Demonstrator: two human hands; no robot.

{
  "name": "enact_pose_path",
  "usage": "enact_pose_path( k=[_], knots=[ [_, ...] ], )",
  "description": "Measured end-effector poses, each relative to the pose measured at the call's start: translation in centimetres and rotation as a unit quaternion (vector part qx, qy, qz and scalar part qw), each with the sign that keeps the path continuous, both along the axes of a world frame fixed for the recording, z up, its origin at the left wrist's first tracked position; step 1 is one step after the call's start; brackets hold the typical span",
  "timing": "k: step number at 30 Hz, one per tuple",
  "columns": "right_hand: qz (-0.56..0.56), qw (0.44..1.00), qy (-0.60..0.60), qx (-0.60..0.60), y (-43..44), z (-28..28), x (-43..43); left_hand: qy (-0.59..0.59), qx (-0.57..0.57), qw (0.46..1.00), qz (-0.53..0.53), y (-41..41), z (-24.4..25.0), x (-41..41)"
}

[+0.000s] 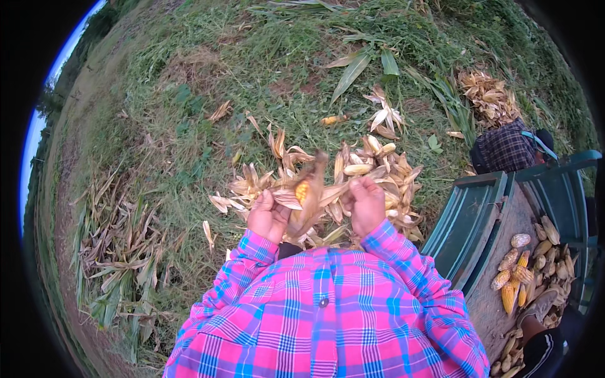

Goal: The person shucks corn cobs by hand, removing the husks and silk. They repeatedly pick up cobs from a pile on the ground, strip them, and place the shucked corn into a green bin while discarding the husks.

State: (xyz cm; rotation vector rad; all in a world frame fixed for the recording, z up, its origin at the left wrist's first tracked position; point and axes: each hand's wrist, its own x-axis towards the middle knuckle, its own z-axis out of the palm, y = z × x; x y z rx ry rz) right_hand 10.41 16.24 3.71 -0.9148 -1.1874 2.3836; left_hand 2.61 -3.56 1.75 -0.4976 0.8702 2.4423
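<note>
A partly bared ear of corn (301, 191) shows yellow kernels between dry husk leaves, somewhat blurred. My left hand (269, 219) holds it by the husk on its left side, thumb on top. At the right, my right hand (367, 206) pinches a dry husk leaf (332, 193) that stretches out from the ear. Just beyond and beside that hand lies a heap of unhusked ears and husks (401, 171). Loose tan husks (253, 181) are scattered on the grass beyond my left hand.
To my right is a green metal cart bed (487, 274), its side panel (465, 222) lowered. Bare yellow ears (515, 279) and unhusked ears (550, 260) lie in it near another person's foot (539, 307). A checked cloth item (503, 146) sits beyond. Cut stalks (123, 255) cover ground leftward.
</note>
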Motion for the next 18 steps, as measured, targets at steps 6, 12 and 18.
enact_pose_path(
  k=[6, 12, 18],
  knots=[
    [-0.051, 0.998, 0.025, 0.034, 4.7, -1.6, -0.5, -0.144, 0.065, 0.987, -0.034, -0.3, 0.3, -1.0],
    [0.035, 0.977, 0.167, -0.13, 2.3, 0.5, -1.6, -0.212, 0.007, 0.977, -0.011, -0.7, -0.1, -0.6],
    [0.078, 0.992, 0.072, -0.068, 4.2, -0.3, -1.1, -0.158, 0.052, 0.985, -0.046, -2.5, 0.0, -0.2]
  ],
)
